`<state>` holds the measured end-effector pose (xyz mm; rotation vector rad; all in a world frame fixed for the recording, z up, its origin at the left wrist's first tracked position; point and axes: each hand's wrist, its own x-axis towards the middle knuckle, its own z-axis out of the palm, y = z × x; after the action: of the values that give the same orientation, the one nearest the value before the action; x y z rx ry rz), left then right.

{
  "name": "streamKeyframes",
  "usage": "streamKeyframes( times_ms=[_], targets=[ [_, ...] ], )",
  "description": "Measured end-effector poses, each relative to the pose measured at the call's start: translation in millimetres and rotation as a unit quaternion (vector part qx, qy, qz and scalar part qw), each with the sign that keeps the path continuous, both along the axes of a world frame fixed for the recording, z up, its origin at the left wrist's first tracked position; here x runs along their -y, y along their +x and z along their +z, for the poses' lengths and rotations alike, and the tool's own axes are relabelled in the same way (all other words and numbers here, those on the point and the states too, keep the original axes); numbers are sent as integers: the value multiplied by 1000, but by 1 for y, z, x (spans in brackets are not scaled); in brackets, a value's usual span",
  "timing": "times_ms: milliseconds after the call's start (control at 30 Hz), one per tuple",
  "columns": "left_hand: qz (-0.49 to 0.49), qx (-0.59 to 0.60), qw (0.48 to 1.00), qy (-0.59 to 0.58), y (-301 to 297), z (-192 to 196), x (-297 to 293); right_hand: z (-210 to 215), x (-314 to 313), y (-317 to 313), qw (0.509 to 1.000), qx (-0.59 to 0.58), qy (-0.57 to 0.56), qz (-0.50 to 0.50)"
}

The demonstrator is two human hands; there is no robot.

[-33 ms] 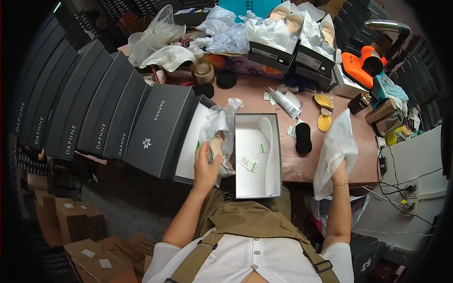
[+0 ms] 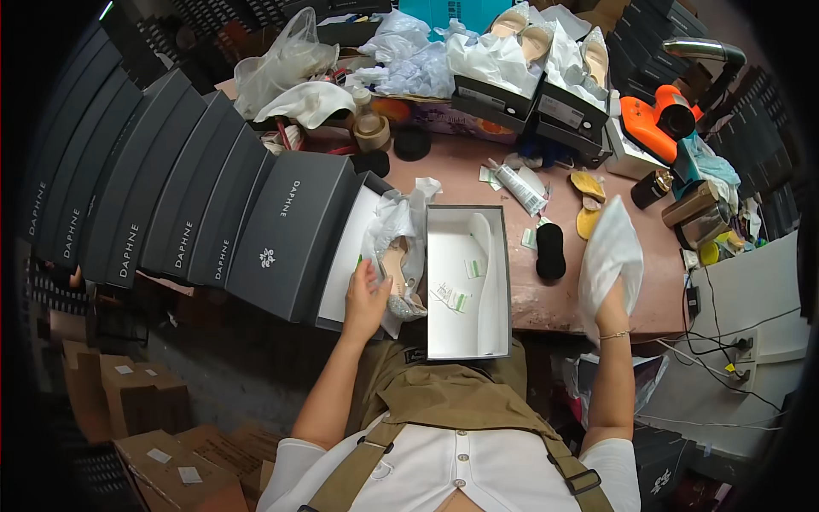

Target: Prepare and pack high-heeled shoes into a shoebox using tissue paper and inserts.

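Note:
My left hand (image 2: 367, 300) is beside a high-heeled shoe (image 2: 394, 266) with a beige insole and a glittery toe. Its fingers are apart and nothing shows between them. The shoe rests in crumpled white tissue paper (image 2: 392, 215) at an open dark grey shoebox (image 2: 339, 256). My right hand (image 2: 611, 311) is closed on a white cloth (image 2: 612, 256), raised over the table's right side; the cloth hides most of the fingers. Between my hands stands another open shoebox (image 2: 448, 333), white inside, holding small green-and-white packets (image 2: 461, 300) and a strip of white paper (image 2: 479, 256).
Closed grey shoeboxes (image 2: 153, 188) line the left. On the pink table (image 2: 631, 307) lie a white tube (image 2: 519, 188), a black oval pad (image 2: 550, 252) and yellow sponges (image 2: 587, 224). An orange blower (image 2: 653, 128) stands at far right, and boxed shoes (image 2: 520, 43) at the back.
My left hand has drawn slightly down and away from the shoe, uncovering more of its toe. The white cloth in my right hand has swung a little and hangs narrower.

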<state>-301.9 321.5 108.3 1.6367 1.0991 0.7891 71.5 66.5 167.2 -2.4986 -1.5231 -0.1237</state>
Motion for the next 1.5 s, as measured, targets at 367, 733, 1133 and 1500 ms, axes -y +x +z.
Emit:
streamKeyframes(
  times_ms=[367,733,1133,1500],
  targets=[
    [16,262,939,-222,8,39,39,21,-131,-231,850,-408,150,297],
    [-258,-233,933,-89,158,46,-170,11,-37,-148,302,-849,434,-21],
    [-274,-178,844,426,103,179,-68,72,15,-137,380,-781,462,178],
    [-374,-95,744,545,55,236,6,80,-45,-150,342,-851,398,30]
  ],
)
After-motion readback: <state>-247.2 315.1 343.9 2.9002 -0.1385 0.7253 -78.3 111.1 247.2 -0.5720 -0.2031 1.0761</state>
